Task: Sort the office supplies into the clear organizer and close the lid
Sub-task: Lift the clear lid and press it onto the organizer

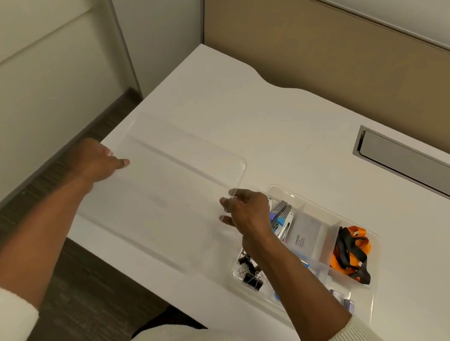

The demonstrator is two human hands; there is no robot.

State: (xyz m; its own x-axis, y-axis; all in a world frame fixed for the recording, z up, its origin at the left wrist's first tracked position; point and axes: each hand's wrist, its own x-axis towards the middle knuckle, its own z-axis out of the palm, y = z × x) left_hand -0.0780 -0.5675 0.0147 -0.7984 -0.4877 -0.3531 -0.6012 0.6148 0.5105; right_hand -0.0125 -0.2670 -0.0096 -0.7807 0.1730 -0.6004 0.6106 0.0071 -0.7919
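Cubicle with a beige partition (345, 57) behind a white desk (280, 126). The clear lid (175, 192) occupies the desk's left corner, its near edge overhanging. Because it is transparent, the view does not settle whether it is lifted slightly or lying flat. The organizer (376, 259) sits just beside it on the right, uncovered, with its compartments filled. An orange-and-black lanyard (350, 251) is at the far right and a pale box (305, 234) in the middle. A stapler (280, 214) lies next to the right hand, and binder clips (253, 280) at the near corner. The left hand (97, 161) grasps the lid's left edge, thumb on top. The right hand (244, 209) pinches the lid's right edge between curled fingers and thumb.

Sorting appears complete; the step in hand is closing. To do it well, hold the lid level between both hands and carry it right over the organizer. Match the rounded corners to the rim, lower squarely, then press along the edges. Check that the lanyard does not ride above the rim.
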